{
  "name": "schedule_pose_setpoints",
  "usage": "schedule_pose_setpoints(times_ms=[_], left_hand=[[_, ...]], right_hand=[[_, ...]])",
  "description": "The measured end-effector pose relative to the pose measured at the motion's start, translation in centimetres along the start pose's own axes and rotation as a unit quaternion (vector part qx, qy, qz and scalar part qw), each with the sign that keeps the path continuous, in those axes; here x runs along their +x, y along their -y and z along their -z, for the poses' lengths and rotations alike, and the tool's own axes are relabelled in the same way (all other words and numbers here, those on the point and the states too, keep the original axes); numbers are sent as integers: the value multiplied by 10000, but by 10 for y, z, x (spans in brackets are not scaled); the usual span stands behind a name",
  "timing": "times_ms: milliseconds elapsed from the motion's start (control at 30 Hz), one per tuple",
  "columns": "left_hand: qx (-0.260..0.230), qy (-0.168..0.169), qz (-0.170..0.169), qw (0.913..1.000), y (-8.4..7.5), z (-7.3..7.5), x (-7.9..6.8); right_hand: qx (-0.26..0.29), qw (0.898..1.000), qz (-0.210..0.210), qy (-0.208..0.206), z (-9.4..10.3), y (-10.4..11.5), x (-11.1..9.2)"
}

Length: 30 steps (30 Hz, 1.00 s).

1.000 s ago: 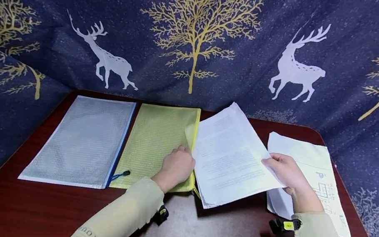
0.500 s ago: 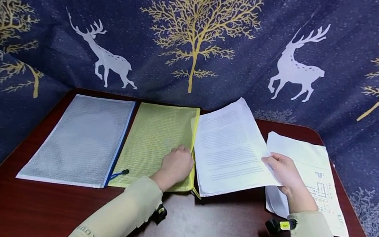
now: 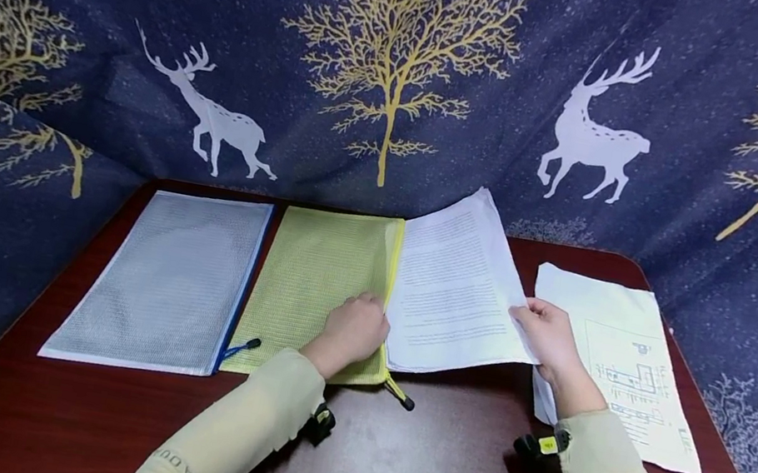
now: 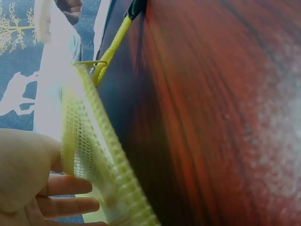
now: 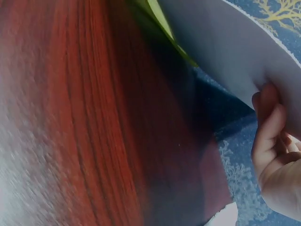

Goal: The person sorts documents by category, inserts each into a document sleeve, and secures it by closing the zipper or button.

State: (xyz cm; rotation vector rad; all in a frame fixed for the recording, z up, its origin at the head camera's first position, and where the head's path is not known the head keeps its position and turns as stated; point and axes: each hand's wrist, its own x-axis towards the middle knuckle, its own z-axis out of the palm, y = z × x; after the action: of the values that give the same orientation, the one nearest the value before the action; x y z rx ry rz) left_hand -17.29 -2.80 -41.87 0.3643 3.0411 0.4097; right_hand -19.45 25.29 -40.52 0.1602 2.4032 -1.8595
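Note:
A yellow mesh zipper pouch (image 3: pixel 314 259) lies on the table, its zip edge facing right. My left hand (image 3: pixel 357 327) holds the pouch's upper layer near that edge. In the left wrist view the thumb and fingers (image 4: pixel 66 205) are at the raised yellow edge, with the mouth parted. My right hand (image 3: pixel 547 338) pinches several printed sheets (image 3: pixel 447 299) by their right side, tilted up from the table. The sheets' left edge runs along the pouch's mouth, and a corner shows faintly through the mesh. In the right wrist view curled fingers (image 5: pixel 270 127) press under the sheets.
A clear mesh pouch with a blue zip (image 3: pixel 166 275) lies at the left. More papers with line drawings (image 3: pixel 624 331) lie under and beyond the right hand. The yellow zip's pull (image 3: pixel 400 394) hangs at the pouch's near right corner. A patterned cloth (image 3: pixel 461 116) stands behind the table.
My right hand has moved left with the sheets, whose near edge has swung up and away toward the back. The left hand stays at the pouch's edge. The zip pull now shows more fully.

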Motion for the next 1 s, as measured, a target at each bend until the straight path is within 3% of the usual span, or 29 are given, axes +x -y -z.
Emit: schedule_pose_setpoints(times_ms=[200,400,533,867,1000], left_hand=[[98,240,148,9996,-4,0,3],[53,149,235,9996,-7,1,4],[123,274,179,9994,-7,3,3],[105,1192,-608,9910,-7,15,-3],[-149,1401,-523,9886,-7,16,-4]], right_hand=[[963,9945,-370,198,-8,1,-8],[1446,9872,-647,190,-16,-2,-14],[1802,9806,-751,142,-17,-2,-15],[1941,9780,-764,-21,-22,-4,-14],[1561,9845,-776,-196,-28,-6,-14]])
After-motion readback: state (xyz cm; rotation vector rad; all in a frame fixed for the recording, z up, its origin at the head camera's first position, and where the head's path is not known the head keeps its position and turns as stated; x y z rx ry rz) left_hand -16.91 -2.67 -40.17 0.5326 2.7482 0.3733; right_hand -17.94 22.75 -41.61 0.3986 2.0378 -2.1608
